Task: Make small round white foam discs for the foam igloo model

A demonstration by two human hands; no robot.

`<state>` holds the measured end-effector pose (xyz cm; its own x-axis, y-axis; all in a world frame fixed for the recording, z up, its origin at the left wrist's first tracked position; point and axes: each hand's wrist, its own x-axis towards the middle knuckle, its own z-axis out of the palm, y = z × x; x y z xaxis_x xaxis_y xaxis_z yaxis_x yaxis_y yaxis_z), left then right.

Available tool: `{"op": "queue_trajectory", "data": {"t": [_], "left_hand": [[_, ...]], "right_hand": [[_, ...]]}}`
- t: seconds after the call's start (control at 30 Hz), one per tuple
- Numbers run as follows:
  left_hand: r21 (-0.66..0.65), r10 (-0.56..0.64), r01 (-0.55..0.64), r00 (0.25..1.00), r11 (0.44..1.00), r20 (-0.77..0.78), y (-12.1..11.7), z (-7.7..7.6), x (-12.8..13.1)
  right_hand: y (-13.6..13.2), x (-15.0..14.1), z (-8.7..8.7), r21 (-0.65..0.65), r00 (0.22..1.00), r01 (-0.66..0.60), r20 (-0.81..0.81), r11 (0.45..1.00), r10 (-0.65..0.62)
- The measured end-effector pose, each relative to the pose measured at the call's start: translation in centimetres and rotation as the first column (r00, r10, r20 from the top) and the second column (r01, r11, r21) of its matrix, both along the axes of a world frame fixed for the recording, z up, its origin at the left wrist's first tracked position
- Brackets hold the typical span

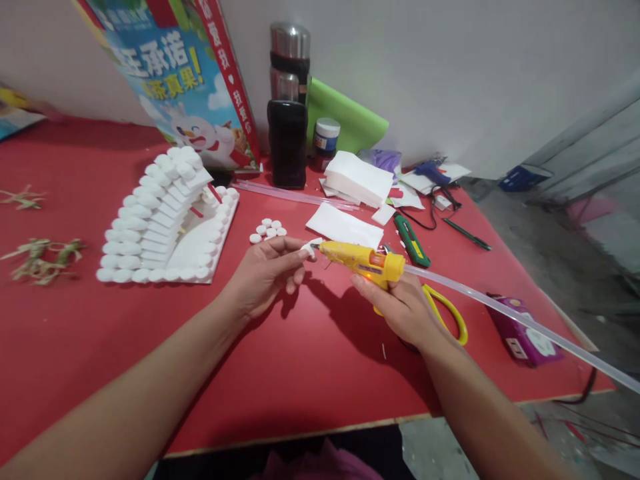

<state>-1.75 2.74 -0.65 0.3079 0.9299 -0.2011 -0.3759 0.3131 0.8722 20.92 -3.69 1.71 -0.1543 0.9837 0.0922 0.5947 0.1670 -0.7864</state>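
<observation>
My right hand [400, 300] is wrapped round the handle of a yellow glue gun [355, 257]. A long clear glue stick [480, 300] runs out of the gun's back end, and a small orange light glows on its side. Between thumb and fingers, my left hand [273, 270] pinches a small white piece [311, 248], with the gun's nozzle right at it. Just behind that hand lie several round white pieces [267, 230]. To the left stands a white model [160, 220], edged and covered with such round pieces.
White sheets [345, 225], a green utility knife [413, 240], yellow-handled scissors [450, 313] and a purple power strip [525, 330] lie on the red table [280, 387]. Behind stand a black case [288, 143], a jar [327, 137] and a printed bag [190, 87]. Dried twists [43, 257] lie far left.
</observation>
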Motion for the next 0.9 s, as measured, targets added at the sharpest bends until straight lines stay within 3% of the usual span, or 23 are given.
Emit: {"op": "queue_trajectory", "data": {"t": [0.17, 0.47, 0.77, 0.9], "left_hand": [[-0.006, -0.026, 0.026, 1.000, 1.000, -0.011, 0.0, -0.1, -0.1], [-0.031, -0.001, 0.001, 1.000, 1.000, 0.023, 0.1, 0.3, -0.1], [-0.050, -0.008, 0.010, 1.000, 0.999, 0.030, 0.2, 0.1, -0.3], [-0.052, -0.021, 0.021, 1.000, 0.998, 0.003, 0.1, 0.1, -0.2]], "right_hand": [[-0.1, 0.0, -0.1, 0.015, 0.999, 0.034, 0.016, 0.999, -0.035], [0.0, 0.2, 0.0, 0.002, 0.999, -0.011, 0.035, 1.000, 0.011], [-0.1, 0.9, -1.4, 0.043, 0.997, 0.066, -0.030, 0.997, -0.064], [-0.1, 0.7, -0.9, 0.042, 0.999, 0.033, -0.029, 0.999, -0.032]]}}
